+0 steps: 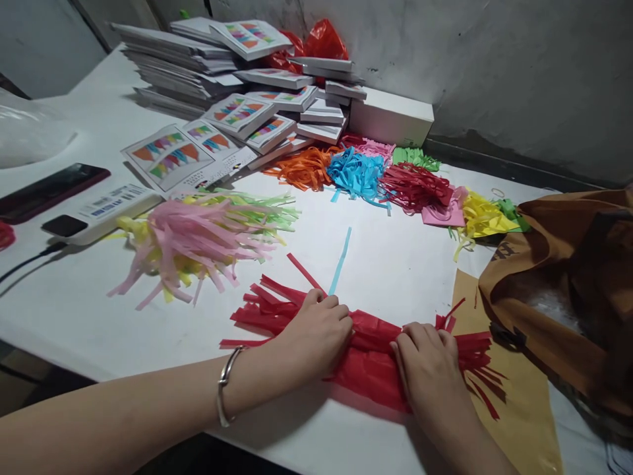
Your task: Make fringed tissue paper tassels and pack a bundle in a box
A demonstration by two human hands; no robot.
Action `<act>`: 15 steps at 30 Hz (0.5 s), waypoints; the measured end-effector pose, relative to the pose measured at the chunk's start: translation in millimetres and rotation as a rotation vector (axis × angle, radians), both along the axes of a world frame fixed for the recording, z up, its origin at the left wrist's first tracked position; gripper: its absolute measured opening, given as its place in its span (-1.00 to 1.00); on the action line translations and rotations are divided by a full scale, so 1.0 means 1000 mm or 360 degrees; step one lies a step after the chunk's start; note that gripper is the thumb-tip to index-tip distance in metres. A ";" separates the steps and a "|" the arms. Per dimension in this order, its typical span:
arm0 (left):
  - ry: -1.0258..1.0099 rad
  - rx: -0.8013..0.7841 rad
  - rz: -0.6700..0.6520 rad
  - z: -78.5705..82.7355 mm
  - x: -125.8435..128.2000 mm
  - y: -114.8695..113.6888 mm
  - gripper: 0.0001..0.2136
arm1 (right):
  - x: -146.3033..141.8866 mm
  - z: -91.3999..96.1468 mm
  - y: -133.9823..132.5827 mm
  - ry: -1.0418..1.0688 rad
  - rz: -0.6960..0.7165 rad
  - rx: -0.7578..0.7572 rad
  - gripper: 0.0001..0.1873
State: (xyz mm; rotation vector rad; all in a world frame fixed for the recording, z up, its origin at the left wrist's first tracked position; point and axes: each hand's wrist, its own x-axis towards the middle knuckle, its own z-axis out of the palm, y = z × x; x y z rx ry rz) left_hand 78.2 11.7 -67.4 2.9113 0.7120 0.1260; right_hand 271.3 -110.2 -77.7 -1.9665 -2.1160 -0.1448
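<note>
Here, the left hand (pixel 319 333) and right hand (pixel 429 361) pinch red paper (pixel 373 376) beside a bag (pixel 558 359) holding plastic (pixel 550 302).

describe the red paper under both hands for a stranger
On the white table, find the left hand and right hand at the front. Both touch fringed red tissue paper, whose broad unfringed middle sets it apart from the dark red shredded paper bundle farther back.

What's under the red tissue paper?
The white tabletop shows around the red tissue paper, and tan paper shows beneath its right-hand fringe. Whatever lies directly under its middle is covered by the paper and both hands, so I can't tell.
</note>
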 end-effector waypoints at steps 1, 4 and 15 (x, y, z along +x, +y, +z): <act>0.0028 -0.0016 0.0027 0.002 0.003 0.001 -0.84 | 0.001 0.000 0.004 -0.0079 -0.0041 -0.0047 -0.68; 0.0063 -0.0040 0.0089 0.006 0.009 0.003 -0.77 | 0.004 -0.002 0.012 -0.0298 -0.0144 -0.0144 -0.69; 0.0179 -0.0125 0.0104 0.009 0.011 0.014 -0.74 | -0.007 0.008 0.017 0.0040 0.0465 0.0192 -0.73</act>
